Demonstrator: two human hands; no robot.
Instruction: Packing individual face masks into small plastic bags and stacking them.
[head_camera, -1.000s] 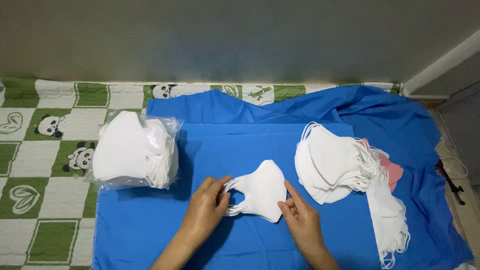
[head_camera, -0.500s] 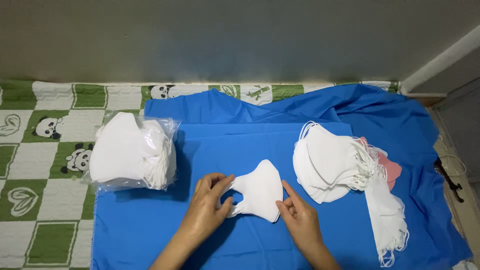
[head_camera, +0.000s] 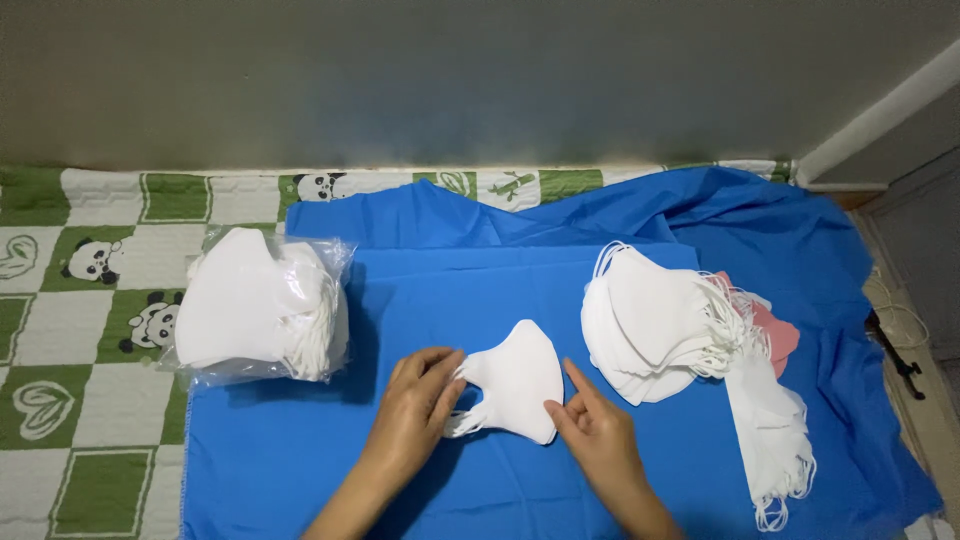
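Blue cloth sheet (head_camera: 640, 460) spread over green-and-white quilted panda mat (head_camera: 80, 400). Clear plastic bag of white masks (head_camera: 262, 308) at sheet's left edge. Loose white mask stack (head_camera: 655, 325) right, pink mask (head_camera: 775, 330) tucked beneath. Grey wall (head_camera: 450, 80) behind.
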